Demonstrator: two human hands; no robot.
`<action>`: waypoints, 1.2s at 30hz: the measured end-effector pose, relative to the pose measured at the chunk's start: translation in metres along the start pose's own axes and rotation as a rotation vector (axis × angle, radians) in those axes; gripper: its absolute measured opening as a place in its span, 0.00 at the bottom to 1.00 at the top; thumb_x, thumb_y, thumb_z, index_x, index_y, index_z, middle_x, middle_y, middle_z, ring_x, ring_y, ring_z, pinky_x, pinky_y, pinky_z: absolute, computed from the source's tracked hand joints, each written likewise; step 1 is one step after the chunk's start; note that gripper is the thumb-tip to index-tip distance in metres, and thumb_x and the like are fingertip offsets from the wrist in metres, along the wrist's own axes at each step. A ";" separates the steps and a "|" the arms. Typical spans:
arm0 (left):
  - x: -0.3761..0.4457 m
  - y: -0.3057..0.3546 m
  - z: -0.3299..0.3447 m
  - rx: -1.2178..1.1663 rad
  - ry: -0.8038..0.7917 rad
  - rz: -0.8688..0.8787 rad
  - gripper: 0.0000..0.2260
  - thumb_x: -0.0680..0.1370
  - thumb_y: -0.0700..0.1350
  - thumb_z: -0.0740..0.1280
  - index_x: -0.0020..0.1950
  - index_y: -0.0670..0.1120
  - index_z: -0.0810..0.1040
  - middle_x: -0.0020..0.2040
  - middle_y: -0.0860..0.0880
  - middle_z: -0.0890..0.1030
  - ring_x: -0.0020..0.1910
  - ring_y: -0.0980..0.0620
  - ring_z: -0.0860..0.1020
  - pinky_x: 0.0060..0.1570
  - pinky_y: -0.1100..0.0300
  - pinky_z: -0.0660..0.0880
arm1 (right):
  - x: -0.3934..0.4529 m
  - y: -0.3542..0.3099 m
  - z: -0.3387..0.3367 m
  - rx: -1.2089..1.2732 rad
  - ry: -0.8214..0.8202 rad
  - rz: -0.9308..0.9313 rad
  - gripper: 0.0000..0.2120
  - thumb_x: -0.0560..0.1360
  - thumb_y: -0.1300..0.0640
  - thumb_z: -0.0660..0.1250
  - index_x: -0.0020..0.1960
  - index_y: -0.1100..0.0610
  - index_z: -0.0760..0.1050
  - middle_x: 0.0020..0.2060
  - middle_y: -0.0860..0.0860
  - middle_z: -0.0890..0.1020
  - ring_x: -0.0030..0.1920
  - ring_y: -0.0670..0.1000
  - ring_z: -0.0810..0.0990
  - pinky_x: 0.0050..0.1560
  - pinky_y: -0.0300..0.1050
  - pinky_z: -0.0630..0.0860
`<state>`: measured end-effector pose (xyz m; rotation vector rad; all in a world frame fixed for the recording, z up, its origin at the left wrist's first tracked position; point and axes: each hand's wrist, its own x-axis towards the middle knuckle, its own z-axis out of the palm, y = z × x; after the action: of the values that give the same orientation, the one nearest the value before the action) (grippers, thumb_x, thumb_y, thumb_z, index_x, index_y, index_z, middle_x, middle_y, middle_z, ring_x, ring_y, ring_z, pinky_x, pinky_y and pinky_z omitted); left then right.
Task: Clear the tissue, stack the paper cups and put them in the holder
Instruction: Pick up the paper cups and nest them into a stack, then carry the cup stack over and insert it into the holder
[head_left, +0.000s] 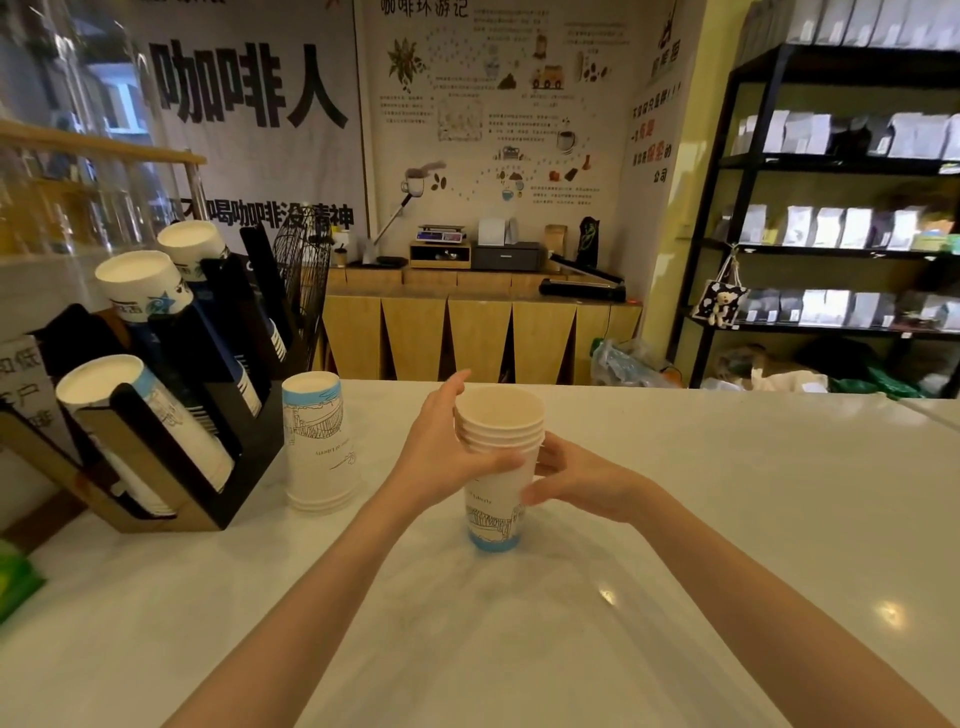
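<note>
An upright stack of white paper cups (496, 514) with a blue base stands on the white counter (675, 519), mouth up. My left hand (447, 452) wraps its upper left side just under the rims. My right hand (576, 480) holds its right side lower down. A second stack of cups (319, 447) stands upside down to the left, untouched. The black and wooden cup holder (244, 462) at the far left has slanted slots filled with cups (135, 280). No tissue is visible.
A green packet (15, 582) lies at the counter's left edge. Behind the counter are a wooden cabinet (467, 332) with a scale and a black shelf unit (831, 208) with bags.
</note>
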<state>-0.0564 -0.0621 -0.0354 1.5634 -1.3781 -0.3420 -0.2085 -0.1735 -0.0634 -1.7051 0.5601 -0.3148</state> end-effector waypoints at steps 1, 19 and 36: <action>0.000 0.000 -0.001 0.048 -0.005 0.032 0.42 0.59 0.52 0.77 0.69 0.52 0.61 0.70 0.49 0.65 0.67 0.49 0.65 0.61 0.53 0.68 | 0.001 0.003 0.003 -0.034 -0.005 -0.003 0.40 0.61 0.64 0.75 0.68 0.49 0.61 0.62 0.48 0.74 0.62 0.49 0.73 0.57 0.45 0.75; 0.017 -0.005 -0.054 0.202 0.418 0.166 0.18 0.73 0.51 0.66 0.59 0.46 0.72 0.53 0.47 0.78 0.49 0.53 0.75 0.42 0.66 0.71 | 0.041 -0.042 -0.003 -0.073 0.362 -0.227 0.20 0.63 0.53 0.74 0.51 0.46 0.71 0.49 0.47 0.77 0.50 0.49 0.78 0.38 0.37 0.78; 0.010 -0.062 -0.108 0.124 0.508 -0.081 0.32 0.67 0.57 0.69 0.67 0.55 0.60 0.59 0.52 0.76 0.52 0.57 0.73 0.38 0.73 0.65 | 0.130 -0.151 0.082 0.103 0.494 -0.603 0.38 0.62 0.51 0.77 0.66 0.53 0.62 0.49 0.41 0.73 0.48 0.44 0.77 0.36 0.33 0.78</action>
<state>0.0636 -0.0274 -0.0295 1.6651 -0.9551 0.0950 -0.0292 -0.1534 0.0537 -1.6668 0.3565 -1.1982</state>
